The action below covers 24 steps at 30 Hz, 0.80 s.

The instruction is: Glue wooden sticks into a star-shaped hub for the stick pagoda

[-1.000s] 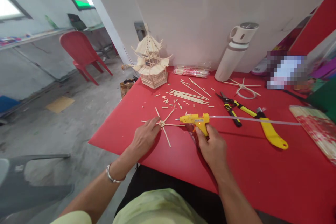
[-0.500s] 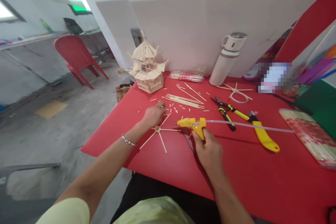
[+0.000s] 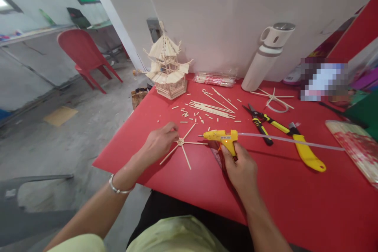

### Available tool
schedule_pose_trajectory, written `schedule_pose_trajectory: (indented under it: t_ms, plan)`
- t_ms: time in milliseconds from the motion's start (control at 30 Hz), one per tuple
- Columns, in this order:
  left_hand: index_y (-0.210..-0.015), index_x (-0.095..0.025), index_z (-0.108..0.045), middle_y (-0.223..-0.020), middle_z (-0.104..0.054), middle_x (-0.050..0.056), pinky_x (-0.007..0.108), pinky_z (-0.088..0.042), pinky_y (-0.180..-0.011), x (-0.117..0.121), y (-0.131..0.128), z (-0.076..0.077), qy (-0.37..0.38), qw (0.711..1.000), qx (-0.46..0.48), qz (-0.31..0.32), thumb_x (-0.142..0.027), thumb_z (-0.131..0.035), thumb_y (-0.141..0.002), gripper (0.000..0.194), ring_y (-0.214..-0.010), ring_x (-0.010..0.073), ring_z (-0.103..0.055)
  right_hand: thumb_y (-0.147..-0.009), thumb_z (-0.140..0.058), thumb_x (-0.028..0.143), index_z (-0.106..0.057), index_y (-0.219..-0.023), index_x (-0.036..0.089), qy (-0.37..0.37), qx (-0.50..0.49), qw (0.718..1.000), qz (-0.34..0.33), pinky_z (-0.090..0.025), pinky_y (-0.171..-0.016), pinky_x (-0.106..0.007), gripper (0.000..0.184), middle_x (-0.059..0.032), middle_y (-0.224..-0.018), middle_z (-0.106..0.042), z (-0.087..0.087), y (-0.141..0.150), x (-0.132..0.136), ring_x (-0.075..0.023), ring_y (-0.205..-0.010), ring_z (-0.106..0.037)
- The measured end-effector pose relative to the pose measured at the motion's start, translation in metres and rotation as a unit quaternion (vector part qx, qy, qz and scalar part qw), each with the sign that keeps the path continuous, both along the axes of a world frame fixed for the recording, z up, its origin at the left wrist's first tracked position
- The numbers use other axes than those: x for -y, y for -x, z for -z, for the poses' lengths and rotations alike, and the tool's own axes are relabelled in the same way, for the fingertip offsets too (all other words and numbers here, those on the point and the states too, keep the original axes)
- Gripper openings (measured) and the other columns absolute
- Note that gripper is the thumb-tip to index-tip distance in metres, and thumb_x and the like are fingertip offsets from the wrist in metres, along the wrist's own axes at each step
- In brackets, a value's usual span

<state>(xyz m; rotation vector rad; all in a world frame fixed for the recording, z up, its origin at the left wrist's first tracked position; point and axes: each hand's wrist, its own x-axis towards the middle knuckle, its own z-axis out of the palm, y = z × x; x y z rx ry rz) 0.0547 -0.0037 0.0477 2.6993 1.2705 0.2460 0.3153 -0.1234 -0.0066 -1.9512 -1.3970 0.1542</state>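
A star of thin wooden sticks (image 3: pixel 182 143) lies on the red table (image 3: pixel 283 201). My left hand (image 3: pixel 159 141) rests just left of the star's hub, its fingers pinched together on something I cannot make out. My right hand (image 3: pixel 240 169) grips the handle of a yellow glue gun (image 3: pixel 223 137). The gun's nozzle points left toward the star's hub, and a clear glue stick trails out of its back to the right.
A wooden pagoda model (image 3: pixel 167 67), loose sticks (image 3: pixel 211 109) and short offcuts lie at the back. Yellow-handled cutters (image 3: pixel 262 122), a yellow knife (image 3: pixel 307 151), a white flask (image 3: pixel 267 57) and a second stick star (image 3: pixel 273 100) are to the right. A red chair (image 3: pixel 82 55) stands beyond the table's left edge.
My left hand reached back toward the offcuts, then returned to the star's hub with its fingers pinched. The star has turned a little. The glue gun has stayed in place.
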Motion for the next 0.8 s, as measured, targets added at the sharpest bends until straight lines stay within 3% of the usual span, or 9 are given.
schedule_pose_trajectory:
  t_ms: [67, 167, 333, 433, 600, 800]
  plan:
    - [-0.093, -0.021, -0.068, -0.115, -0.066, 0.007, 0.023, -0.039, -0.058, 0.015, 0.009, 0.006, 0.013, 1.0, 0.015, 0.011, -0.024, -0.04, -0.1, 0.029, -0.075, 0.0121, -0.063, -0.097, -0.035, 0.066, -0.067, -0.107, 0.016, 0.002, 0.005, 1.0, 0.001, -0.041, -0.069, -0.031, 0.061, -0.0129, -0.093, -0.073, 0.001, 0.0, 0.0, -0.0238, -0.08, -0.065]
    - [-0.097, -0.019, -0.065, -0.104, -0.07, 0.009, 0.025, -0.048, -0.071, 0.029, 0.015, 0.015, 0.049, 0.993, 0.101, 0.025, -0.028, -0.041, -0.102, 0.026, -0.082, 0.0148, -0.066, -0.097, -0.035, 0.066, -0.067, -0.108, 0.015, 0.007, 0.013, 1.0, 0.001, -0.041, -0.068, -0.03, 0.061, -0.0135, -0.095, -0.073, 0.002, 0.001, 0.0, -0.0238, -0.08, -0.065]
    - [-0.09, -0.022, -0.067, -0.082, -0.073, 0.001, 0.02, -0.05, -0.073, 0.042, 0.016, 0.022, 0.107, 0.973, 0.207, -0.009, -0.026, -0.048, -0.099, 0.021, -0.075, 0.0108, -0.067, -0.096, -0.035, 0.067, -0.066, -0.097, 0.017, 0.02, 0.021, 1.0, 0.004, -0.038, -0.064, -0.029, 0.059, -0.0102, -0.085, -0.072, 0.0, 0.0, -0.001, -0.0214, -0.072, -0.063]
    - [-0.085, -0.022, -0.068, -0.083, -0.074, 0.0, 0.02, -0.05, -0.07, 0.049, 0.014, 0.027, 0.064, 0.972, 0.224, -0.033, -0.024, -0.056, -0.094, 0.015, -0.074, 0.011, -0.067, -0.095, -0.036, 0.067, -0.066, -0.093, 0.018, 0.027, 0.025, 0.999, 0.007, -0.036, -0.063, -0.028, 0.057, -0.0093, -0.083, -0.071, -0.002, 0.0, -0.001, -0.0204, -0.07, -0.062]
    - [-0.099, -0.02, -0.07, -0.093, -0.075, 0.004, 0.022, -0.052, -0.071, 0.056, 0.011, 0.039, -0.048, 0.972, 0.227, -0.035, -0.021, -0.052, -0.098, 0.018, -0.08, 0.0133, -0.069, -0.095, -0.036, 0.068, -0.066, -0.094, 0.018, 0.029, 0.019, 0.999, 0.003, -0.037, -0.063, -0.029, 0.058, -0.0098, -0.085, -0.072, -0.002, 0.0, 0.0, -0.0213, -0.072, -0.062]
    - [-0.097, -0.021, -0.071, -0.096, -0.074, 0.006, 0.025, -0.051, -0.072, 0.051, 0.008, 0.038, -0.114, 0.978, 0.172, -0.017, -0.013, -0.049, -0.097, 0.023, -0.085, 0.0159, -0.068, -0.095, -0.036, 0.069, -0.067, -0.097, 0.017, 0.017, 0.014, 1.0, -0.003, -0.038, -0.064, -0.029, 0.06, -0.0108, -0.086, -0.072, -0.002, 0.0, 0.0, -0.0217, -0.073, -0.063]
